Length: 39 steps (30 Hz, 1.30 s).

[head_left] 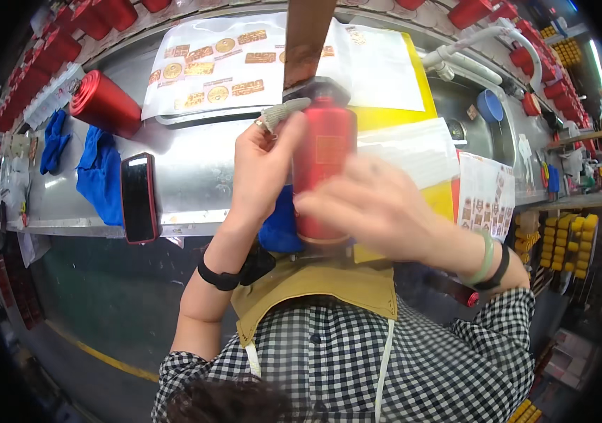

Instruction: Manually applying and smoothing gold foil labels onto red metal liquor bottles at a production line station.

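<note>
A glossy red bottle (pixel 330 130) with a gold square on its front is in front of me, its narrow end against a dark angular block (pixel 329 87) below a brown post. My left hand (pixel 262 166) grips its upper left side, fingers curled and thumb along its edge. A grey knitted cover (pixel 284 113) wraps one finger and reaches the bottle's neck. My right hand (pixel 375 204) crosses the bottle's lower right side, smeared by motion, so its finger hold is unclear. A blue cloth (pixel 282 224) lies by the bottle's lower left.
Decal sheets with gold prints (pixel 206 67) cover the metal bench at the back. Another red bottle (pixel 106 103) lies at left, near blue cloths (pixel 100 173) and a phone (pixel 138 197). At right are a white sheet (pixel 406 154), a sink (pixel 466 95) and a blue cup (pixel 489 106).
</note>
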### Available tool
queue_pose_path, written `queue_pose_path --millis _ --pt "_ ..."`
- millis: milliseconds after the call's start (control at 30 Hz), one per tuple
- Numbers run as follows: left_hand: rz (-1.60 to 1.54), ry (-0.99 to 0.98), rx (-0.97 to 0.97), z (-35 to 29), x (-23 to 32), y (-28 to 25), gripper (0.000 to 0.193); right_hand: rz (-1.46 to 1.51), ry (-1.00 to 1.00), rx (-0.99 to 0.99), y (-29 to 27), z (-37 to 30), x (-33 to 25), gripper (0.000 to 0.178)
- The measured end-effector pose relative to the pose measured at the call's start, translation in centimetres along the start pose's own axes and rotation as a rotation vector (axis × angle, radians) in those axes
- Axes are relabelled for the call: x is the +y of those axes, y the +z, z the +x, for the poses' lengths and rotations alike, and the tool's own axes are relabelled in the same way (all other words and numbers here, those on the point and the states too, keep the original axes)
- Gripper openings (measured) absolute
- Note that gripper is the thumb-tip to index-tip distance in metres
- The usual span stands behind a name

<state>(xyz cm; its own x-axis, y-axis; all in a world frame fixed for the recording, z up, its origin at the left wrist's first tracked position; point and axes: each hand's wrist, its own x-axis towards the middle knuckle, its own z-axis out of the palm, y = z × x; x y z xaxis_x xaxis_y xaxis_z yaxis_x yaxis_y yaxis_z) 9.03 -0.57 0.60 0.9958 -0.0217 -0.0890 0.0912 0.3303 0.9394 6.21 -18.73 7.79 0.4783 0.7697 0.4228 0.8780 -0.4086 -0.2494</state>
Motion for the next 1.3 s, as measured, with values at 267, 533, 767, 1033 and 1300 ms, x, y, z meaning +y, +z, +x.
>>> queue_pose_path --millis 267,533,767,1033,1300 --pt "-0.088 -0.152 0.007 -2.5 0.1 -2.4 0.072 -0.333 -0.127 0.262 1.0 1.8 7.2 0.019" --pt "-0.090 -0.150 -0.031 -4.7 0.1 -1.8 0.075 -0.027 0.050 0.309 1.9 0.2 6.6 0.021" --pt "-0.197 -0.172 -0.004 -5.1 -0.3 -1.5 0.088 -0.229 -0.271 0.093 1.0 0.3 1.2 0.015" --pt "-0.054 -0.144 -0.034 -5.6 0.4 -1.5 0.098 -0.554 -0.143 0.155 -0.1 4.5 7.0 0.014" --pt "0.006 -0.122 -0.083 -5.8 0.2 -1.9 0.101 -0.222 -0.099 0.198 2.2 2.4 4.5 0.019"
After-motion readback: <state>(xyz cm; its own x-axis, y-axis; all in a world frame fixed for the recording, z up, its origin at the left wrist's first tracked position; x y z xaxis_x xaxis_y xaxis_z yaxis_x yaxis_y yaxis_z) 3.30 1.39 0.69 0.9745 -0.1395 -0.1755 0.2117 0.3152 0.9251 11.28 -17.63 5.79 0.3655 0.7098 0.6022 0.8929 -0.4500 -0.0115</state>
